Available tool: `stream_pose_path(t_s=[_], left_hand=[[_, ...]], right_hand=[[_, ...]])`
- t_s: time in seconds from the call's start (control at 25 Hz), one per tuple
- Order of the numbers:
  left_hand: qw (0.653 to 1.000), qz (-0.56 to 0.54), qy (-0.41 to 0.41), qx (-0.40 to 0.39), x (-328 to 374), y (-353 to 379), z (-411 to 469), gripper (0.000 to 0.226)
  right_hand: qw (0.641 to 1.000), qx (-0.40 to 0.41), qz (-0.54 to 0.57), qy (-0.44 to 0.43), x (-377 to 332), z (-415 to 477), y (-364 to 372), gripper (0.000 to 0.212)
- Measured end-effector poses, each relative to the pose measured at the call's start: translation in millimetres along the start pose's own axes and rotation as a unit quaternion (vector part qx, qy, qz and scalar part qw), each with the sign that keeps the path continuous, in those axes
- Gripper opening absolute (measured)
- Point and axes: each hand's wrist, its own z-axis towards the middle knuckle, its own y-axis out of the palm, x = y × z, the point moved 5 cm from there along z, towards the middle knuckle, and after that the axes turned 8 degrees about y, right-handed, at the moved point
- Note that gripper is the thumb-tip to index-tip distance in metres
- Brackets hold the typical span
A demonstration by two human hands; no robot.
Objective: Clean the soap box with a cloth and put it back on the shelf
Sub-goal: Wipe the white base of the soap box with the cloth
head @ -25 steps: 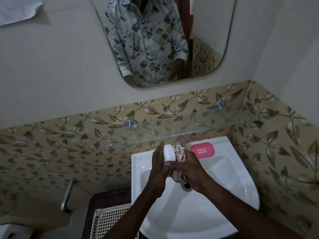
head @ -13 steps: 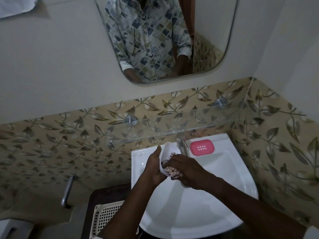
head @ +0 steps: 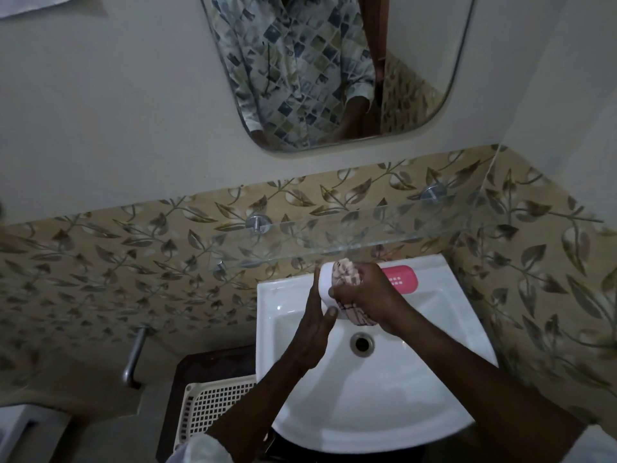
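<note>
A white soap box (head: 325,285) is held upright over the back of the white sink (head: 444,399). My left hand (head: 314,325) grips it from the left and below. My right hand (head: 369,295) presses a pink patterned cloth (head: 349,279) into the box's open side, and the cloth's tail hangs under my palm. A pink perforated soap tray (head: 402,279) lies on the sink's back rim, partly hidden by my right hand. The glass shelf (head: 334,235) runs along the leaf-patterned tiles just above the hands.
A mirror (head: 334,71) hangs above the shelf and reflects a patterned shirt. A white lattice basket (head: 213,406) sits left of the sink on a dark surface. A metal pipe handle (head: 135,355) sticks out of the wall at lower left.
The cloth has slid from the lower part of the box up to its top end. Both hands and the box have shifted slightly toward the tap.
</note>
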Motion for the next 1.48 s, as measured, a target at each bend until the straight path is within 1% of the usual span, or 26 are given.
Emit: stream_pose_path(t_s=[0.08,0.12,0.2,0.28,0.36,0.4,0.44,0.52,0.56,0.6,0.64,0.72,0.8,0.88,0.92,1.0,1.04,1.08,1.16,1.2,1.24,1.32,1.36,1.4,1.44,1.48], left_hand=[[0.991,-0.12,-0.054,0.029,-3.2,-2.9,-7.9,0.063],[0.97,-0.201,-0.115,0.077,-4.1,-7.4,-5.9,0.059],[0.878,-0.344,-0.3,0.147,-6.8,-13.8,5.0,0.068],[0.796,-0.435,-0.415,0.073,8.0,-12.9,15.2,0.089],[0.787,-0.421,-0.445,0.074,17.2,-11.0,23.8,0.081],[0.794,-0.405,-0.442,0.102,15.5,-7.1,25.3,0.074],[0.812,-0.378,-0.426,0.129,11.6,-3.8,25.9,0.068],[0.866,-0.277,-0.38,0.169,2.5,-1.7,18.9,0.064],[0.885,-0.249,-0.358,0.166,-1.2,-0.9,15.9,0.064],[0.894,-0.251,-0.337,0.155,-3.9,-0.5,13.5,0.065],[0.89,-0.285,-0.325,0.143,-6.4,-2.1,11.3,0.068],[0.845,-0.406,-0.317,0.143,-12.5,-9.2,7.8,0.074],[0.8,-0.476,-0.329,0.158,-19.1,-6.8,4.7,0.075],[0.778,-0.511,-0.336,0.146,-21.0,8.2,3.0,0.074],[0.77,-0.531,-0.327,0.136,-19.3,15.7,3.6,0.073],[0.763,-0.56,-0.301,0.118,-14.1,19.2,5.9,0.072],[0.76,-0.569,-0.298,0.103,-10.3,17.8,7.9,0.073],[0.753,-0.577,-0.304,0.084,-5.0,16.7,10.0,0.074],[0.728,-0.6,-0.326,0.063,0.1,14.3,11.0,0.078],[0.718,-0.602,-0.342,0.069,-2.3,11.4,9.8,0.08],[0.711,-0.6,-0.359,0.079,-4.0,8.2,8.2,0.082],[0.703,-0.595,-0.379,0.093,-6.5,2.4,7.4,0.082],[0.699,-0.596,-0.383,0.097,-8.8,-0.7,7.7,0.081],[0.695,-0.596,-0.39,0.097,-8.9,-4.0,8.6,0.079],[0.695,-0.591,-0.399,0.093,-8.9,-7.2,9.2,0.076],[0.704,-0.572,-0.412,0.087,-7.9,-8.5,8.8,0.073]], right_hand=[[0.992,0.038,-0.103,-0.056,0.0,-4.2,-0.6,0.015],[0.985,0.037,-0.138,-0.092,0.3,-8.2,-1.9,0.016],[0.946,0.001,-0.249,-0.207,-1.2,-18.1,-3.7,0.023],[0.873,-0.038,-0.372,-0.313,3.6,-28.8,2.6,0.036],[0.824,-0.036,-0.437,-0.36,9.9,-34.1,13.3,0.043],[0.834,-0.038,-0.425,-0.35,11.7,-32.3,16.5,0.04],[0.863,-0.044,-0.395,-0.313,12.6,-28.5,18.2,0.034],[0.944,-0.073,-0.273,-0.171,20.5,-21.1,18.8,0.018],[0.979,-0.09,-0.161,-0.088,29.2,-17.4,17.3,0.015],[0.995,-0.092,-0.035,-0.015,37.7,-13.9,13.9,0.016],[0.992,-0.085,0.081,0.041,44.1,-11.2,9.4,0.019],[0.962,-0.076,0.248,0.087,47.0,-8.3,-2.6,0.031],[0.933,-0.1,0.335,0.08,37.3,-3.0,-13.3,0.043],[0.931,-0.121,0.337,0.066,27.6,1.7,-12.9,0.05],[0.951,-0.104,0.285,0.055,24.9,3.7,-10.5,0.051],[1.0,0.025,0.012,-0.004,19.1,5.2,-12.1,0.054],[0.983,0.102,-0.141,-0.049,16.0,3.5,-13.8,0.059],[0.948,0.157,-0.257,-0.102,13.5,0.9,-12.5,0.065],[0.894,0.204,-0.357,-0.176,11.1,-3.0,-6.7,0.063],[0.875,0.217,-0.367,-0.228,7.0,-6.2,-4.8,0.052],[0.861,0.204,-0.367,-0.287,4.0,-8.8,-3.8,0.037],[0.852,0.061,-0.362,-0.374,5.4,-12.0,-4.2,0.024],[0.83,-0.019,-0.401,-0.387,11.8,-14.4,-4.3,0.035],[0.79,-0.083,-0.465,-0.392,20.6,-17.5,-4.4,0.05],[0.744,-0.121,-0.52,-0.401,29.1,-19.2,-5.3,0.058],[0.712,-0.139,-0.55,-0.415,32.3,-19.0,-7.4,0.056]])
